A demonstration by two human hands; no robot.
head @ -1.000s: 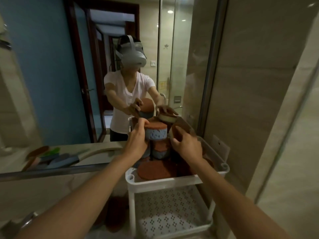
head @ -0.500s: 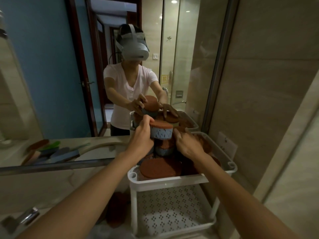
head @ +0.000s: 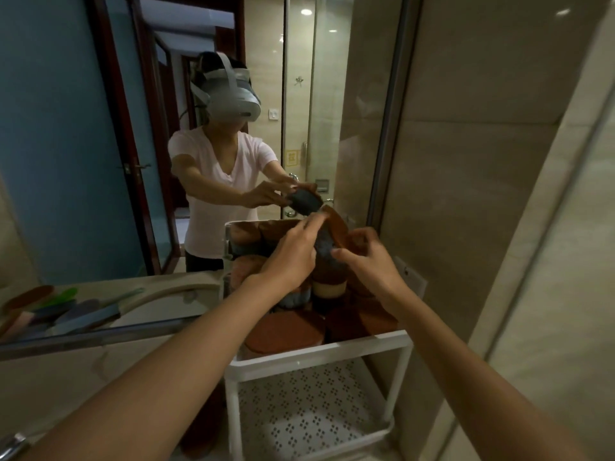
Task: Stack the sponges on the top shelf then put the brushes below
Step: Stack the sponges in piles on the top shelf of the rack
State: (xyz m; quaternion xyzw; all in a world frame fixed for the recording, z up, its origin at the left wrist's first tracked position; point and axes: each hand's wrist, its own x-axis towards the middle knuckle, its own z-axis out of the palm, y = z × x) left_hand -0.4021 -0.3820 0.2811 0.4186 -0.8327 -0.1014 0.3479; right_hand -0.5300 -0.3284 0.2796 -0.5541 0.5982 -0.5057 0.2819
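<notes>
Over the white rack's top shelf (head: 319,354) I hold a round sponge (head: 327,239), brown on one face and blue-grey on its side, tipped onto its edge. My left hand (head: 293,257) grips its left side, and my right hand (head: 369,261) pinches its right side. Under my hands several more sponges are piled in the shelf, with a flat brown sponge (head: 286,331) at the front. The lower shelf (head: 309,404) is perforated and holds nothing I can see. Brushes (head: 50,311) show at the left, in the mirror.
A large mirror (head: 66,161) behind the rack reflects a person and the sponges. A stone wall (head: 466,227) stands close on the rack's right. A counter (head: 83,371) runs to the left, with a metal tap (head: 13,444) at the bottom left corner.
The sponge my left hand held upright over the pile is now tipped onto its edge and a little higher. My right hand has come up from the shelf and taken hold of it.
</notes>
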